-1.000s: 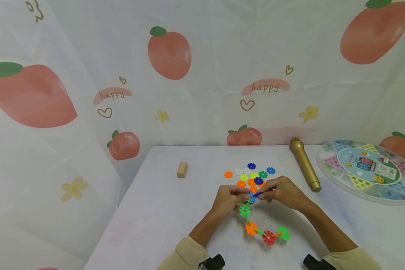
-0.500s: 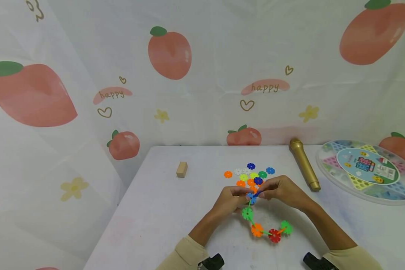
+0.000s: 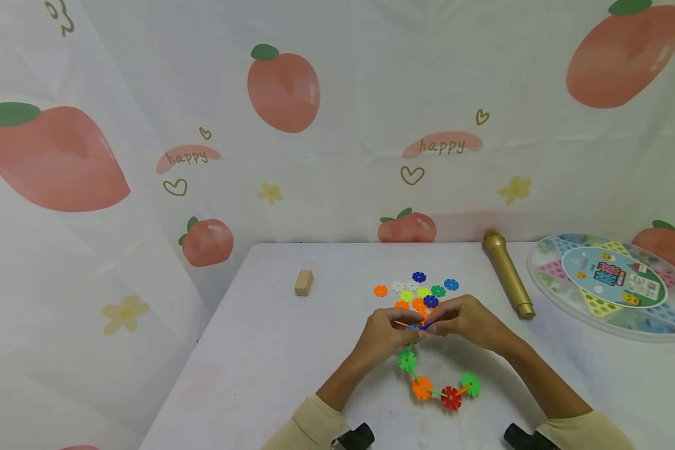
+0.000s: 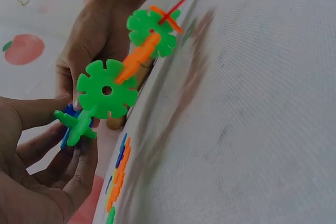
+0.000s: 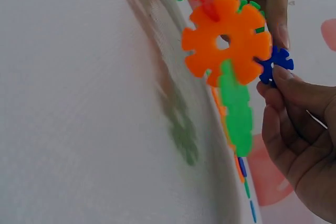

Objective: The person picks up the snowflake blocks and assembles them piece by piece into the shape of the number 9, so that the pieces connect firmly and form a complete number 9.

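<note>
A chain of notched plastic snowflake discs hangs between the hands, with a green disc (image 3: 407,360), an orange disc (image 3: 422,388) and a red disc (image 3: 451,398) among its links. At its upper end, my left hand (image 3: 384,334) pinches a light blue disc (image 3: 412,327), mostly covered by the thumb and fingers. My right hand (image 3: 469,320) pinches a dark blue disc (image 5: 282,66) between thumb and forefinger, against the light blue one. Whether the two discs are slotted together is hidden. The chain's far end curves right, below the right hand.
Several loose discs, including an orange one (image 3: 380,291) and a blue one (image 3: 451,284), lie behind the hands. A wooden block (image 3: 304,283) stands at the left. A gold microphone-like cylinder (image 3: 508,275) and a round Chinese checkers box (image 3: 613,284) lie at the right.
The hanging chain swung right, then back left. My left thumb has moved across the light blue disc, and both hands' fingertips have come closer together.
</note>
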Demonstrator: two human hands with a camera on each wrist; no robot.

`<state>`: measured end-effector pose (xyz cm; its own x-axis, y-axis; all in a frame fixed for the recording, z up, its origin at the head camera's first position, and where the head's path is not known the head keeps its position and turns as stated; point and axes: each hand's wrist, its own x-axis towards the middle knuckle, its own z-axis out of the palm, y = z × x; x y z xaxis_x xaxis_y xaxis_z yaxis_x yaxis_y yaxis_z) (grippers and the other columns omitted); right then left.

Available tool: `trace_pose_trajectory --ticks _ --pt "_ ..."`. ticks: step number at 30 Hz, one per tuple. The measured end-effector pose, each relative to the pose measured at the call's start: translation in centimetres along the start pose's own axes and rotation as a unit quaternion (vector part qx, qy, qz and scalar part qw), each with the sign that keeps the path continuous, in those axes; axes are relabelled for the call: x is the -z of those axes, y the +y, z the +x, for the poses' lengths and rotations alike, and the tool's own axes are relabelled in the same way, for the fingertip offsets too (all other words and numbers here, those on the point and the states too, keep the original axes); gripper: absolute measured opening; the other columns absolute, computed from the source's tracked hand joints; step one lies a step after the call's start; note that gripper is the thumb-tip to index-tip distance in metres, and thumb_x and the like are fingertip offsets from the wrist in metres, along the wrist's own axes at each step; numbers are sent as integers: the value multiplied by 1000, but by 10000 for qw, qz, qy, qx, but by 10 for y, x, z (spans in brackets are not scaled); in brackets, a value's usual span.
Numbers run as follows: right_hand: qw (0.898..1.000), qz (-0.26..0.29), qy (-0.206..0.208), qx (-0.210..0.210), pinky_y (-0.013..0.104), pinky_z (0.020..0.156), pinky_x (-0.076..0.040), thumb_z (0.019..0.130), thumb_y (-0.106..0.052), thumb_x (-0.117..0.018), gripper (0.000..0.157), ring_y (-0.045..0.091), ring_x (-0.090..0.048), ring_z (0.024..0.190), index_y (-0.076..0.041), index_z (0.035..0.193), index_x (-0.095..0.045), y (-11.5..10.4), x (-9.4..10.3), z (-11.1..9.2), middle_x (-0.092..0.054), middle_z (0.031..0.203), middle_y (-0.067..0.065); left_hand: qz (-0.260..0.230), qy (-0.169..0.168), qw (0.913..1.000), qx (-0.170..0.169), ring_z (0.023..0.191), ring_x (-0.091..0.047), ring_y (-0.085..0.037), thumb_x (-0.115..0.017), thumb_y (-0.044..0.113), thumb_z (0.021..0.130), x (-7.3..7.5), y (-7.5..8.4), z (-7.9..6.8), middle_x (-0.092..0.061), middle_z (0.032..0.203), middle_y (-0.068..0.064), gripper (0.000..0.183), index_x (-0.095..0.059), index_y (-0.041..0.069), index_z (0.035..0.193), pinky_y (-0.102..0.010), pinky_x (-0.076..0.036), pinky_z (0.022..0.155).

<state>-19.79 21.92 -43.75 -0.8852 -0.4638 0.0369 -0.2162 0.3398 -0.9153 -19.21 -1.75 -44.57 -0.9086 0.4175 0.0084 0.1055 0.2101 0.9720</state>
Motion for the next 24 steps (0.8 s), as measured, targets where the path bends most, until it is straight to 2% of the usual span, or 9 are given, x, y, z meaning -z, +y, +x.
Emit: trace_pose_trajectory --ticks 11,18,24 --pt "9995 -262 117 -108 31 81 -62 98 -16 -77 13 22 -69 95 -7 106 -80 0 0 0 -76 103 7 140 170 9997 -40 87 -73 -7 -87 21 90 1 -1 1 -80 103 6 22 -83 15 111 -21 -59 76" --pt "9980 -372 471 -207 31 77 -62 96 -13 -78 22 23 -72 93 0 113 -77 1 11 1 -77 108 12 86 122 9999 25 89 -72 -6 -82 15 93 3 0 1 -81 101 4 17 -84 14 110 -19 -58 77" --pt "9950 -551 720 -429 28 77 -61 94 -12 -79 24 23 -71 94 0 116 -77 11 20 3 -78 108 12 -18 121 9998 159 84 -72 -7 -81 10 93 4 -1 2 -81 100 2 16 -84 14 108 -20 -59 73"
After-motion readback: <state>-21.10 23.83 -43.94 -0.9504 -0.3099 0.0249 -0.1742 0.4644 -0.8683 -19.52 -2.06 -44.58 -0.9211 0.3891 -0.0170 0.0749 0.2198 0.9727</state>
